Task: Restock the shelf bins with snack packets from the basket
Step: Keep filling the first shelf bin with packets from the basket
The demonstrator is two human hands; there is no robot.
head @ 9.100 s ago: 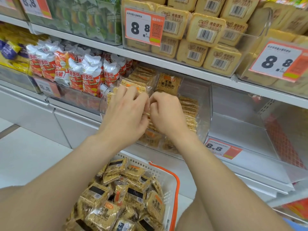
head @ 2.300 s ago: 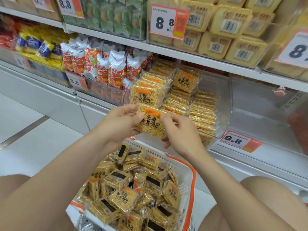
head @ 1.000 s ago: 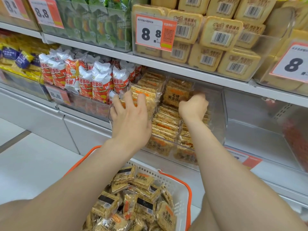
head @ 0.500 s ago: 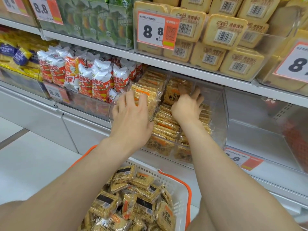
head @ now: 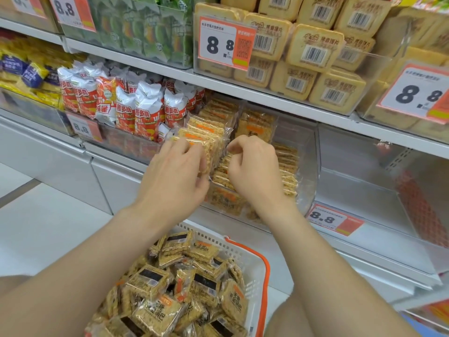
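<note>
The left hand (head: 175, 176) lies against the front of a standing stack of rice-cracker packets (head: 206, 132). Its fingers are nearly straight over the top edge and its thumb is by the stack's side. The hand covers the lower part of the stack, so how the packets rest underneath is hidden. Just to the right, the right hand (head: 255, 171) has its fingers curled inward, with the fingertips (head: 232, 149) at the crinkled clear wrapper edge of that stack. I cannot tell whether they pinch the wrapper or hold nothing.

Both hands are inside a clear plastic bin (head: 308, 166) on the shelf. Beyond the right hand one more packet (head: 255, 125) stands at the back, its print half hidden by the knuckles. Rows of flat-stacked packets (head: 288, 166) show past the wrist; the rest are behind the hand.

Below the forearms sits a white basket with an orange rim (head: 263, 268), heaped with loose packets (head: 170, 300) and cut off by the bottom edge. To the left of the left hand are red-and-white snack bags (head: 126, 105). Above the hands are pale yellow packs with barcodes (head: 313, 49). To the right is a second clear bin (head: 364, 181), blurred by reflections, with an 8.8 price tag (head: 332, 218) between the two bins.
</note>
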